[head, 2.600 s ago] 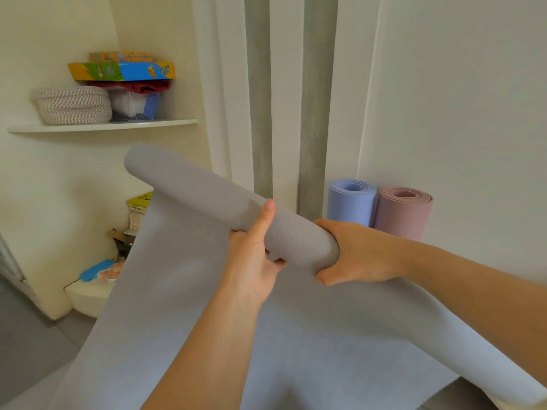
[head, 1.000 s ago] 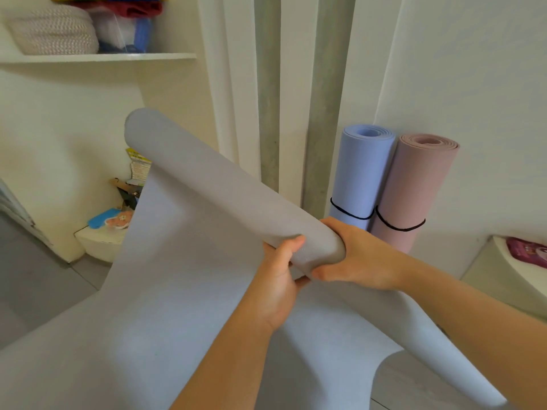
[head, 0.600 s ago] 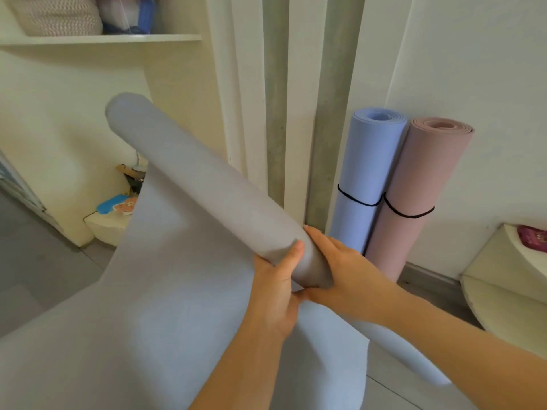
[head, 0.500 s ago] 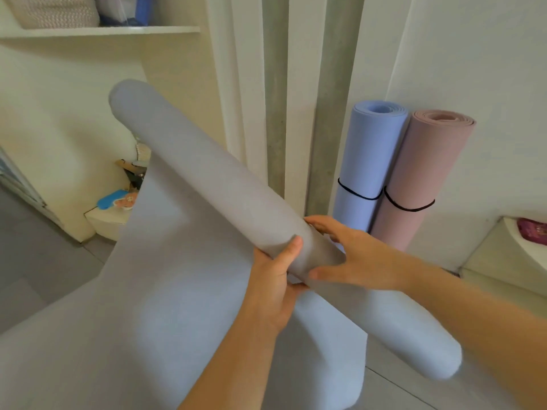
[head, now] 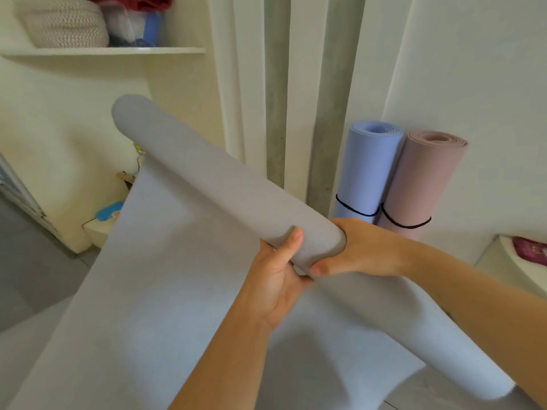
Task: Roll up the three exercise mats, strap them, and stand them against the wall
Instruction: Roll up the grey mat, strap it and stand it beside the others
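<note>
White wall (head: 488,69): backs two standing rolls.
Grey exercise mat (head: 222,184): partly rolled and held in the air. The roll slants from upper left to lower right, and the loose sheet hangs below it towards the floor.
Blue mat (head: 370,167): fully rolled, upright against the wall.
Pink mat (head: 423,179): fully rolled, upright, touching the blue mat's right side.
Shelf (head: 118,50): upper left, bears a woven basket (head: 65,25).
Right hand (head: 364,250): wrapped round the grey roll, thumb underneath.
Left hand (head: 276,279): grips the same roll from below, thumb laid up its near face, touching the right hand.
Black straps: one (head: 355,213) round the blue mat, one (head: 405,225) round the pink.
</note>
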`<state>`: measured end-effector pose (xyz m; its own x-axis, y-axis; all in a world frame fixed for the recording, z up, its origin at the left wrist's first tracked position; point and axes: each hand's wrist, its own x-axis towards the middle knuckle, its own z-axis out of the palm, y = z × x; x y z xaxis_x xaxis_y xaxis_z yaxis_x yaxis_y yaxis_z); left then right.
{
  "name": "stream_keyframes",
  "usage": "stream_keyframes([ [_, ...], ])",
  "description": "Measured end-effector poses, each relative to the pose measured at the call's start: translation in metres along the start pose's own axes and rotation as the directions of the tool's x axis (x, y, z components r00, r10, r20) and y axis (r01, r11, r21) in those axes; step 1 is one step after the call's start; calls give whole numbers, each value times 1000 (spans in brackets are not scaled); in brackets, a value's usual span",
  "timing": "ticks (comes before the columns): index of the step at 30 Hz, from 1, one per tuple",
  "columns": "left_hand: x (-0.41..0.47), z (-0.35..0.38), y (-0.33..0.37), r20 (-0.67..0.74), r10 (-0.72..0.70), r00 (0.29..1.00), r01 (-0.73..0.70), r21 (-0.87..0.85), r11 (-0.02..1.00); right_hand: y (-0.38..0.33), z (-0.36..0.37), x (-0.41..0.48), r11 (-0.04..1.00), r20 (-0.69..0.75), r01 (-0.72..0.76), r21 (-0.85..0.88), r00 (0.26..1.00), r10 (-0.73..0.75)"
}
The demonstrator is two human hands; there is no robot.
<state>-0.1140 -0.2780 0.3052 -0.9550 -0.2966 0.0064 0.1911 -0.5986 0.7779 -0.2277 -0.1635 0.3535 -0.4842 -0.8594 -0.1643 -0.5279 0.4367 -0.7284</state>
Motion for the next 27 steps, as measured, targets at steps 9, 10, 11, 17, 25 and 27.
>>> stream_keyframes([
  [9,-4,8,3,-260,63,963,-52,48,997,-21,15,-6,913,-267,-129,-387,964,23],
  [10,-4,9,2,-287,75,955,-67,37,997,-26,24,-7,871,-300,-134,-472,954,-16],
  [11,-4,9,2,-312,84,946,-79,29,996,-28,33,-9,823,-322,-132,-552,945,-64],
  [17,-8,-5,7,-296,130,946,-139,-11,990,-20,32,-14,937,21,45,-347,999,-40],
  [25,3,-1,16,-33,262,965,-263,-43,964,-11,-12,1,971,262,-75,225,965,14],
  [27,5,-1,16,12,262,965,-259,-108,960,-12,-12,1,966,213,-60,251,977,6],
])
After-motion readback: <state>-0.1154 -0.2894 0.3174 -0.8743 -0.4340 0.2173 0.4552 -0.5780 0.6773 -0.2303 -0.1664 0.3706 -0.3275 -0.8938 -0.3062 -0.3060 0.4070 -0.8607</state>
